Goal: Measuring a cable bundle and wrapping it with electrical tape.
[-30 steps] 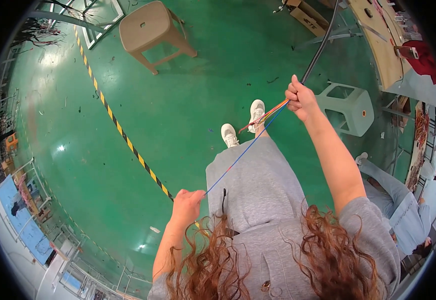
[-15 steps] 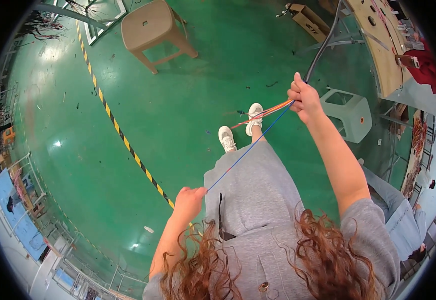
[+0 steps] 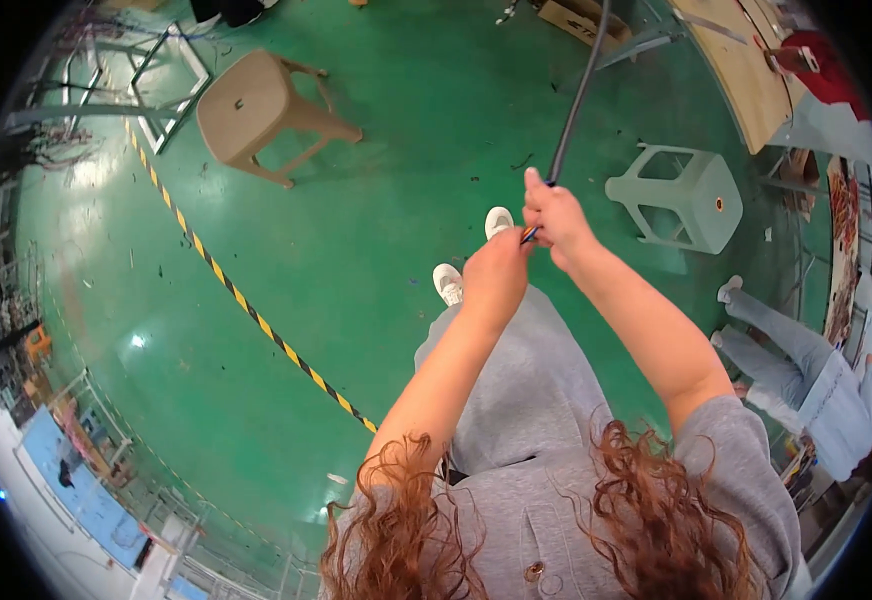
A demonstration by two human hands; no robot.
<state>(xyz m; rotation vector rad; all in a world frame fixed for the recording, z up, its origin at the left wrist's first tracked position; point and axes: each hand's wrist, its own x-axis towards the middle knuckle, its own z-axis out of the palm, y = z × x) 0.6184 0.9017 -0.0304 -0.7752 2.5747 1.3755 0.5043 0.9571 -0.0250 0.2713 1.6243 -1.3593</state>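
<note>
A thick black cable [image 3: 578, 105] runs down from the top of the head view into my right hand [image 3: 559, 222], which is closed around its end. Out of that end come thin coloured wires [image 3: 529, 234], blue and orange among them, showing in the small gap between my hands. My left hand [image 3: 497, 270] is closed around these wires, close against my right hand. The rest of the wires is hidden by my left hand and forearm.
A beige stool [image 3: 246, 105] stands ahead to the left, and a pale green stool [image 3: 701, 200] lies tipped over at the right. A wooden table [image 3: 731, 75] is at the far right, with a cardboard box [image 3: 581, 20] near it. Another person [image 3: 806, 375] in light blue trousers is at the right.
My left hand has moved from low on the left up to my right hand, and the stretched blue wire is now gathered in. My right hand and the cable have shifted left.
</note>
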